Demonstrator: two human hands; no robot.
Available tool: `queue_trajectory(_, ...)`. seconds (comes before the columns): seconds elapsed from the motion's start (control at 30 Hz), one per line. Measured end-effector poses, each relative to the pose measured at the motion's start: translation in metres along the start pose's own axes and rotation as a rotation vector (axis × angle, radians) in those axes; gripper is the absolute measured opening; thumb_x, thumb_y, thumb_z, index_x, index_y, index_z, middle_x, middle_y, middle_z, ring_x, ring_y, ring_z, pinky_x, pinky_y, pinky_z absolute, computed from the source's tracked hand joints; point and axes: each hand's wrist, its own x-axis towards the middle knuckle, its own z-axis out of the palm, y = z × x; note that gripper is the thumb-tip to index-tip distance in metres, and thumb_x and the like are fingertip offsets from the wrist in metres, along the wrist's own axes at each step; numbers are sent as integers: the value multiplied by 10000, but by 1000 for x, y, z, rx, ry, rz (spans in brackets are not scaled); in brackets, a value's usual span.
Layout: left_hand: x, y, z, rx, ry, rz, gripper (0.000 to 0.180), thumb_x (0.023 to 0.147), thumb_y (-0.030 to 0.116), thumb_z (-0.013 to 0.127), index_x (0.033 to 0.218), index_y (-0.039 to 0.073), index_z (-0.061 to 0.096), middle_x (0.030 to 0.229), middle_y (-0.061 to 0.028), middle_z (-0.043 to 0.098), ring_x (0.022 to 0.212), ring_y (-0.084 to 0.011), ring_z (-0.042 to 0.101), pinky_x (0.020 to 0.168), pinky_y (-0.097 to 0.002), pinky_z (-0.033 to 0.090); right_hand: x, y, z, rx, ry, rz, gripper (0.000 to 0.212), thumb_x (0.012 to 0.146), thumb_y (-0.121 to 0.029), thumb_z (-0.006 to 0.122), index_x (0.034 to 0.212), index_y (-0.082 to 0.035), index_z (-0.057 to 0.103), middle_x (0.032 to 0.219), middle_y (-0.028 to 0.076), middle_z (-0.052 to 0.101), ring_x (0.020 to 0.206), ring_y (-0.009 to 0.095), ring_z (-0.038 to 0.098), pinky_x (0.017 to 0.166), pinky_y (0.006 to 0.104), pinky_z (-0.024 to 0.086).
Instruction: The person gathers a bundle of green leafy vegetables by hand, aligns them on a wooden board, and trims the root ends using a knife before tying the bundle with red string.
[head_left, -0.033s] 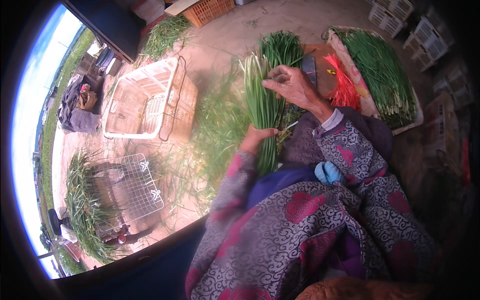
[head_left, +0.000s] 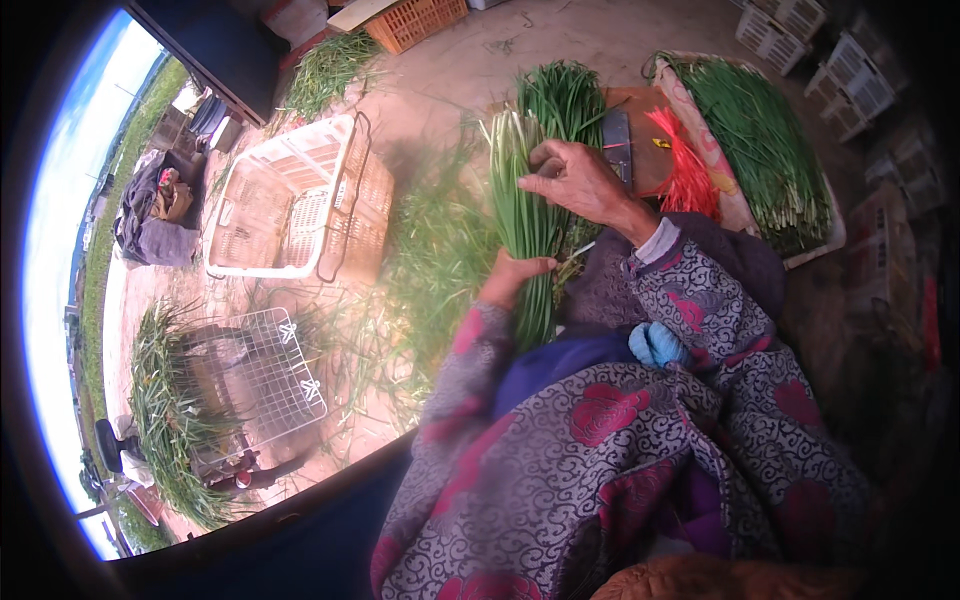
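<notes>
A thick bunch of green chives [head_left: 525, 205] with pale stalk ends pointing away stands over my lap. Around its lower part my left hand [head_left: 512, 277] is closed, the thumb lying across the leaves. My right hand [head_left: 580, 180] is bent over the upper right side of the bunch, thumb and forefinger closed against the stalks below the pale ends. Just behind lies another pile of chives [head_left: 563, 98], darker green. Beside that, a dark flat object [head_left: 617, 145] is partly hidden by my right hand.
Red ties [head_left: 687, 165] lie to the right, beside a tray of chives [head_left: 750, 145]. A pale plastic crate [head_left: 375, 205] stands left, with loose leaves [head_left: 430, 250] strewn near it. A wire rack [head_left: 265, 375] and a heap of greens [head_left: 175, 420] are nearer. Stacked crates [head_left: 850, 80] stand far right.
My right hand has shifted slightly left and toward me along the stalks, its thumb now further over the bunch. The left hand keeps its place.
</notes>
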Motion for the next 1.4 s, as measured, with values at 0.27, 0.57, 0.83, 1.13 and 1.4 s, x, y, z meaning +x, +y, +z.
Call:
queue_trajectory(0.27,-19,-12,-20,-12,75,-41,446,813,57,765,1219,15,586,925,-80,707,749,-186,692,683,-323,585,5,17,-17,-487,96,-291,164,908,-122,669,1009,6,687,816,124,697,706,227,681,625,349,519)
queue_trajectory(0.57,-33,-18,-63,-91,54,55,411,797,94,752,1166,-10,604,944,-140,711,713,-224,684,642,-338,589,28,48,-71,-4,241,-38,241,954,-230,651,1015,0,690,804,35,665,667,109,609,587,289,486)
queue_trajectory(0.83,-41,-9,-72,-125,160,141,422,788,129,750,1158,-16,609,960,-154,709,729,-233,680,654,-339,579,-18,34,17,-171,-46,-8,320,838,-258,720,944,35,648,830,202,694,761,312,692,716,416,525)
queue_trajectory(1.13,-51,-23,-82,-261,115,51,556,796,246,755,1233,-42,567,993,-163,677,767,-254,650,679,-348,557,6,9,47,-1,-90,69,258,960,-234,656,923,22,664,649,14,607,548,61,573,495,250,464)
queue_trajectory(1.4,-56,-2,-87,-191,146,151,467,796,157,731,1201,-27,587,932,-128,675,724,-232,648,638,-329,553,-12,97,19,-779,-20,-197,226,862,-198,683,990,-12,675,835,188,702,746,382,684,675,433,541)
